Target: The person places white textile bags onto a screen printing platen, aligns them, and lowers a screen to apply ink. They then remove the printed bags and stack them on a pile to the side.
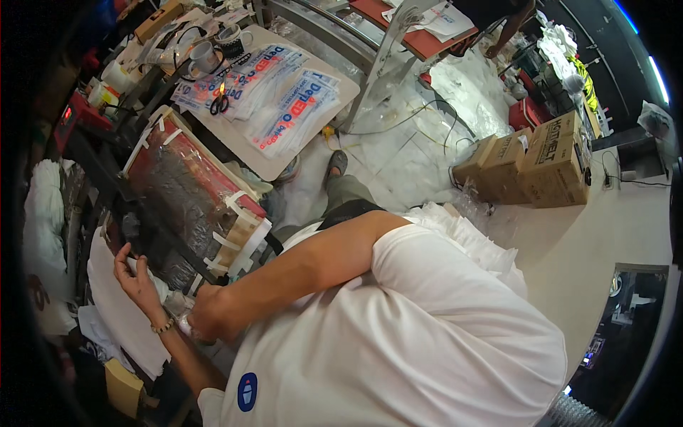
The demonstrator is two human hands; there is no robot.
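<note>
My left hand (136, 282), a beaded bracelet at its wrist, is raised with fingers apart beside a dark metal arm and black knob (130, 227). My right hand (209, 314) is bent inward near the lower corner of a taped screen-printing frame (245, 203). Its fingers are mostly hidden; crumpled whitish plastic (180, 305) lies against it, and whether it is gripped is unclear. Dark and red ink or film covers the mesh. A whitish sheet or board (114, 299) lies below the left hand. Black-handled scissors (219, 104) rest on printed sheets (299, 109) on a rounded board.
Mugs (204, 58) and cables crowd the board's far left corner. A red device (69, 118) stands at left. Cardboard boxes (555, 160) stand to the right. Cables and plastic sheeting (469, 85) lie on the floor. Another person's arm (512, 29) shows at the top right.
</note>
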